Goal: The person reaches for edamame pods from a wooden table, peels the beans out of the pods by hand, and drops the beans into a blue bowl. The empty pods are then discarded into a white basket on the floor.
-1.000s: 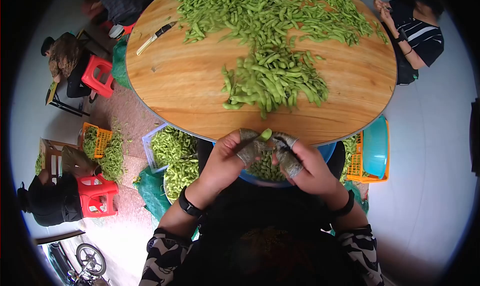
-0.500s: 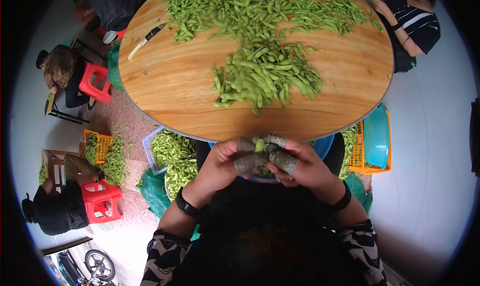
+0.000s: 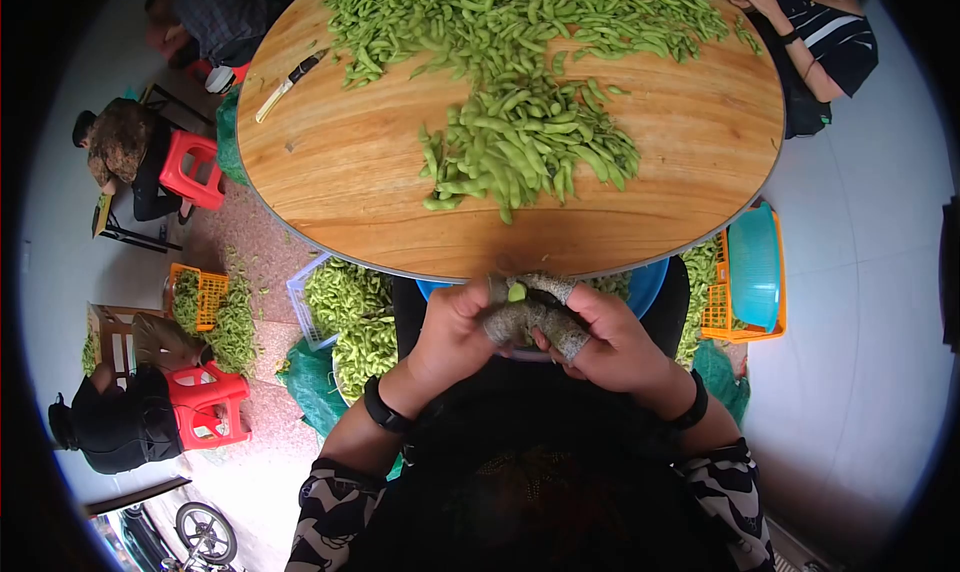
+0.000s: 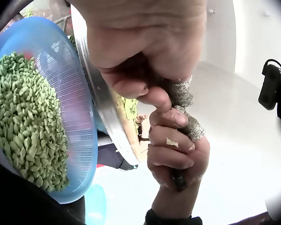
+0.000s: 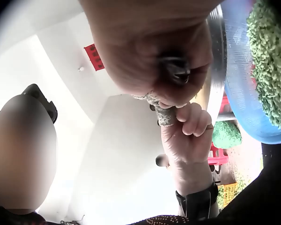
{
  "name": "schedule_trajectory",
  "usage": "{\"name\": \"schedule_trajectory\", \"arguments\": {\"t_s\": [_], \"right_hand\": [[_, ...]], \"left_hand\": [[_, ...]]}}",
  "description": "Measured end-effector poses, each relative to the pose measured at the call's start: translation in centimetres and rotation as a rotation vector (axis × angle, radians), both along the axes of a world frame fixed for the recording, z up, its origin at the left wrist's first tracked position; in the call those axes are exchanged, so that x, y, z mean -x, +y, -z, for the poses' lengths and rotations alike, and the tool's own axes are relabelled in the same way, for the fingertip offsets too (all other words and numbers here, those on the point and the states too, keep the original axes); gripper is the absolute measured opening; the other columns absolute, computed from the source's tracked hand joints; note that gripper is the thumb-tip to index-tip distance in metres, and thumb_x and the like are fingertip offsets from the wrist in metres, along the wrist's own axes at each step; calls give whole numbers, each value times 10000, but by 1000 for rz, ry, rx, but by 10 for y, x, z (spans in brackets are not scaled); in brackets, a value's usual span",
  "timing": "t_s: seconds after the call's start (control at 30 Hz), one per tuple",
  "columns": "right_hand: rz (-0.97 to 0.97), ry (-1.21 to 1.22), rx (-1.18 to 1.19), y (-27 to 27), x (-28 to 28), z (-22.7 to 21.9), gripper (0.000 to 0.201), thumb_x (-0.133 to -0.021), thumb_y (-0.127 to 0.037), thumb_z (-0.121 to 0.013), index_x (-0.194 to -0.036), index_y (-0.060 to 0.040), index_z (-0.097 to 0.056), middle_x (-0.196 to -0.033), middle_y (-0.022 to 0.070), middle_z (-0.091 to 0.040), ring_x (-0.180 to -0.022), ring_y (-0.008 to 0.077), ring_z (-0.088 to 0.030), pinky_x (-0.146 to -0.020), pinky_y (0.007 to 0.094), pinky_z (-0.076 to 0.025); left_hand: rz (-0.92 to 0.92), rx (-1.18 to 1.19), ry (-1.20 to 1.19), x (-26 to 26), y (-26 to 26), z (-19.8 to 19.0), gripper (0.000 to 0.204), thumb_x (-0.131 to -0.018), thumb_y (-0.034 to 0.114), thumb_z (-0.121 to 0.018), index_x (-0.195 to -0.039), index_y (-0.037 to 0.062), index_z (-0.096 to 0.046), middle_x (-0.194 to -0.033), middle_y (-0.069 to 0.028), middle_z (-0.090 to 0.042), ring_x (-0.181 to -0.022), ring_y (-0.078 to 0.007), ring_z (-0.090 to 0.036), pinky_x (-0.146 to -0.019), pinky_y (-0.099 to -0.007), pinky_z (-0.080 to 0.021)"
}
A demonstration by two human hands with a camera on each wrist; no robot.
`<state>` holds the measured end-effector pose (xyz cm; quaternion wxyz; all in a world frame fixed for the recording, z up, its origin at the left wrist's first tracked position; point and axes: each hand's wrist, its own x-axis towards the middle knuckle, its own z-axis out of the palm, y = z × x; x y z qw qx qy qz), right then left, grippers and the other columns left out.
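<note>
Just in front of the table edge, my two hands meet in the head view. The left hand pinches a green soybean pod between wrapped thumb and finger. Close against it, the right hand has its fingers curled round a small dark-handled tool, whose shiny end shows in the palm; its working end is hidden. Grey, worn tape covers thumbs and fingers of both hands. Beneath the hands, a blue plastic basin holds shelled green soybeans.
A heap of pods covers much of the round wooden table, where a knife lies at left. Crates of pods flank my legs, including an orange crate. Red stools and several seated people surround the room.
The hands have come together, the right closing in on the left around the pod. Less of the pod shows now, and the hands cover more of the basin.
</note>
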<state>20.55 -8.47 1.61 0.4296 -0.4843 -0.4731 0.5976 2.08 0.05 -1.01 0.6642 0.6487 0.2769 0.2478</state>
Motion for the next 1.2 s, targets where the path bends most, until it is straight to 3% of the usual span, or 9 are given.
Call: {"name": "schedule_trajectory", "arguments": {"t_s": [0.17, 0.23, 0.37, 0.63, 0.77, 0.83, 0.93, 1.13, 1.2], "right_hand": [[70, 45, 50, -7, -5, 15, 364, -833, 24, -506, -1194, -12, -541, -870, 17, -610, -771, 90, -565, -685, 257, -483], [80, 146, 93, -8, -5, 20, 337, -836, 12, -538, -1173, -7, -551, -876, 29, -625, -787, 103, -585, -700, 271, -492], [182, -227, -233, -1, -12, 20, 318, -821, -101, -668, -1107, 3, -576, -925, 109, -658, -845, 153, -639, -727, 295, -508], [167, -900, -410, -2, -1, 35, 345, -712, -62, -701, -1040, 5, -619, -884, 167, -647, -820, 332, -656, -712, 362, -529], [266, -920, -473, -7, 3, 29, 355, -706, -74, -681, -1044, 2, -599, -913, 182, -603, -797, 383, -620, -661, 426, -521], [308, -979, -543, -9, 3, 20, 331, -729, -88, -682, -1031, 11, -587, -894, 184, -580, -756, 375, -616, -625, 432, -515], [289, -966, -566, -9, 5, 15, 317, -743, -90, -674, -1034, 2, -588, -979, 190, -580, -775, 376, -621, -623, 433, -516], [386, -520, -485, 5, 8, 35, 200, -868, -142, -629, -1019, -21, -579, -724, 128, -596, -620, 238, -611, -541, 321, -484], [213, 154, 178, 5, 8, 27, 138, -935, -168, -571, -995, -44, -572, -611, 34, -534, -543, 121, -532, -501, 257, -422]], "left_hand": [[-21, -264, 86, -1, -5, 9, 114, -936, 113, -555, -932, 3, -583, -686, -60, -615, -567, -118, -607, -535, -248, -503], [129, 123, 16, -1, -2, 4, 72, -923, 59, -514, -950, 8, -557, -708, -91, -603, -591, -157, -596, -559, -292, -496], [243, -276, 169, -4, -5, -1, 98, -905, 37, -481, -978, 10, -541, -766, -104, -606, -667, -180, -595, -602, -315, -482], [189, 70, 396, 1, -5, -24, 273, -818, -27, -498, -1078, 1, -577, -802, -137, -632, -713, -267, -621, -640, -343, -489], [25, -288, 288, 6, -11, 3, 101, -931, 69, -510, -940, 14, -594, -687, -22, -608, -580, -96, -546, -537, -238, -437], [-69, -358, 458, 9, -11, 1, 160, -824, 5, -562, -964, 4, -640, -807, -188, -642, -754, -363, -651, -637, -382, -509], [-55, -461, 316, 2, -16, -13, 73, -811, 10, -611, -879, 14, -637, -776, -178, -632, -717, -358, -644, -606, -379, -502], [12, -541, 232, -3, -7, -11, 72, -810, -4, -633, -877, 20, -636, -766, -146, -640, -690, -319, -642, -593, -320, -503], [17, -510, 139, -9, -7, -11, 88, -813, -21, -620, -889, 21, -634, -749, -131, -633, -668, -293, -640, -581, -313, -496]]}}
